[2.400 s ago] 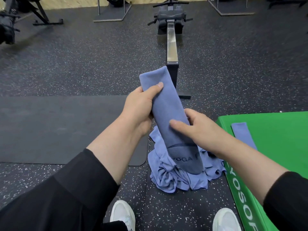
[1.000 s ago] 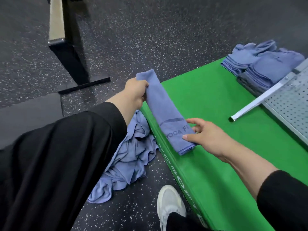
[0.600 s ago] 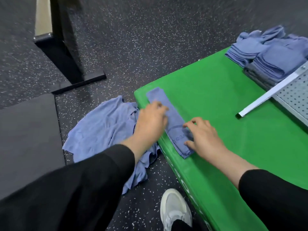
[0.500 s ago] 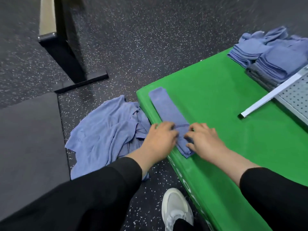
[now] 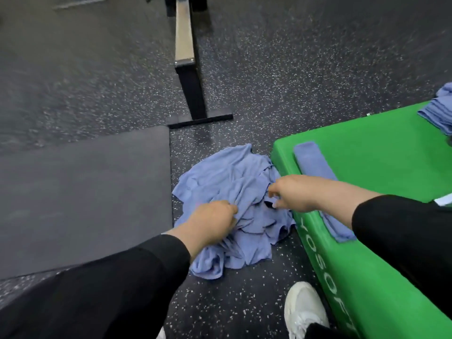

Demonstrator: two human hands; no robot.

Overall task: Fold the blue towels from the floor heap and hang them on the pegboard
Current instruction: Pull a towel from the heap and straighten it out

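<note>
1. Your right forearm crosses the folded towel (image 5: 315,167), hiding its middle; the towel stack (image 5: 440,111) at the right edge is cut off, and the pegboard is out of view.
2. You stand on speckled black rubber floor (image 5: 293,69), a dark mat (image 5: 83,192) to the left, a metal rail (image 5: 184,40) ahead.
3. The folded towel lies on the green box (image 5: 381,152), its long axis running away from you along the left edge.
4. Your left hand (image 5: 212,221) is bunched closed on the floor heap (image 5: 230,187); your right hand (image 5: 293,192) hovers over it with fingers loosely spread.
</note>
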